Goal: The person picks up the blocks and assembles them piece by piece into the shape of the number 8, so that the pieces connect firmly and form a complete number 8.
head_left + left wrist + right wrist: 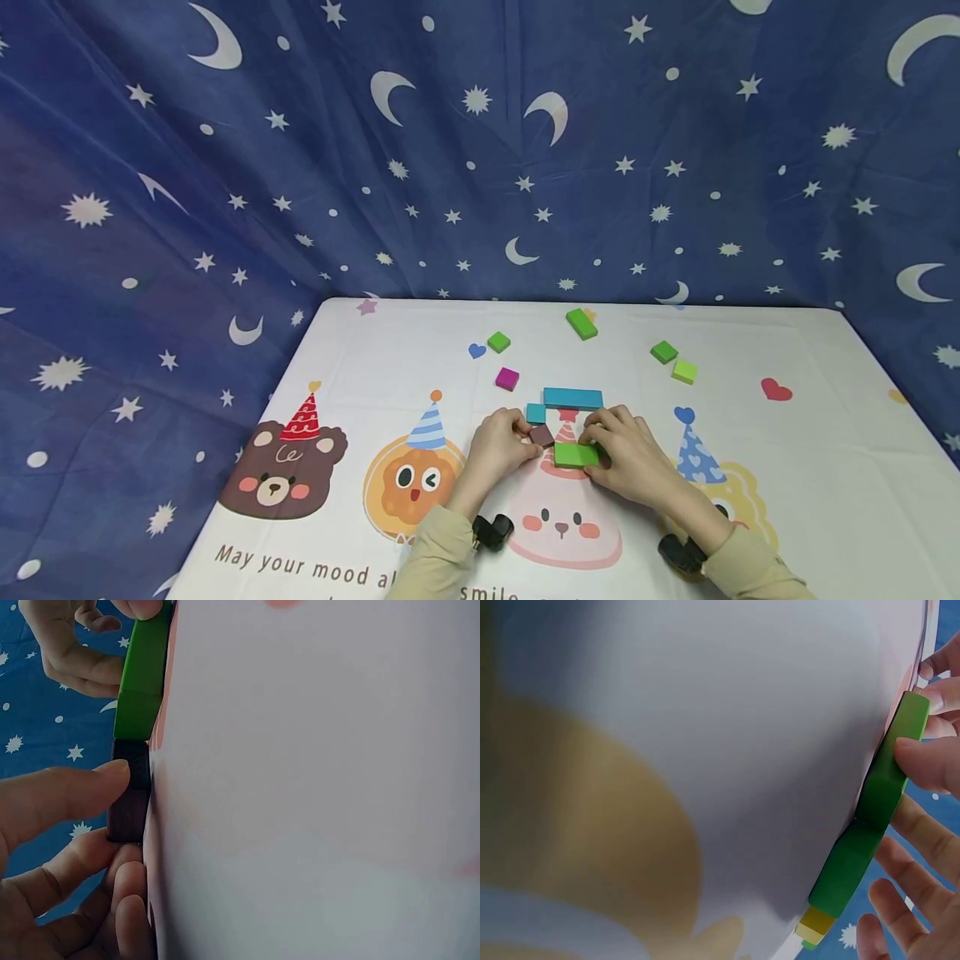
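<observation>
My left hand [498, 447] pinches a small dark brown block [542, 437] between thumb and fingertips, as the left wrist view also shows. My right hand [628, 457] grips a green rectangular block [576, 456], thumb on the near side and a finger behind. In the left wrist view the brown block [129, 802] and the green block [142, 675] look end to end; whether they touch is unclear. Beyond the gripped block, the right wrist view shows another green block [846, 866]. A small teal block [536, 413] and a long blue block [573, 399] lie behind the brown one.
A magenta block [507, 379] lies left of the blue one. Farther back are a small green block [498, 342], a longer green block [582, 324], another green block [663, 352] and a lime block [684, 372]. A starry blue curtain [480, 225] hangs behind the white printed tablecloth [825, 467].
</observation>
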Demonstrator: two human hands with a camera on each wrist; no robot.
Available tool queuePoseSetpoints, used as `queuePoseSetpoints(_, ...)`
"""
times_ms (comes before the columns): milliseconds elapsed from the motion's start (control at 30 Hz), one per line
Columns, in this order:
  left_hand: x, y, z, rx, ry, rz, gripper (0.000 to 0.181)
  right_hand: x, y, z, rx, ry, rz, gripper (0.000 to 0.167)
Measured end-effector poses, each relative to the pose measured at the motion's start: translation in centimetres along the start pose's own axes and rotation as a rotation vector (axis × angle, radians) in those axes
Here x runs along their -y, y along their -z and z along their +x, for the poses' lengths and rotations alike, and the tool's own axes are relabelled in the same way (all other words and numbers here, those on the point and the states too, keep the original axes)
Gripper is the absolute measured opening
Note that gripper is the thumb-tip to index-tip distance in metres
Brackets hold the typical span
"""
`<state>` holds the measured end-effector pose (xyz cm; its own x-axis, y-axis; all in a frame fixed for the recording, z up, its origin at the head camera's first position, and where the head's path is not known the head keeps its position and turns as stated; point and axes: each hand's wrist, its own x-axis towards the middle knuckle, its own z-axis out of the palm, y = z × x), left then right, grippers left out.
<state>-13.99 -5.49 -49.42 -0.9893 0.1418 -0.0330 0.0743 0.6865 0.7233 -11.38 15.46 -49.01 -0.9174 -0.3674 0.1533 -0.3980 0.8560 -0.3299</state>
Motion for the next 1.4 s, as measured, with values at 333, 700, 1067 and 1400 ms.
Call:
queuePoseSetpoints(333,0.1,0.0,0.0,0.024,-0.019,-0.016,0.022,-0.3,0.1,0.0,-0.012,0.020,-0.004,0.029)
queuePoseSetpoints(700,0.5,0.0,0.0,0.041,-0.018,-0.088,0.026,-0.5,0.5,-0.2,-0.010,0.033,0.012,0.032)
queuePoseSetpoints(1067,0.8,0.5,-0.1,0.067,-0.011,-0.190,0.027,-0.9,1.9,-0.1,-0.060,0.024,0.078,0.024)
queuePoseSetpoints(1400,1.2,0.7,-0.3,0.071,-0.027,-0.202,0.025,-2.4,2.6,0.0,-0.094,-0.007,0.191,0.025)
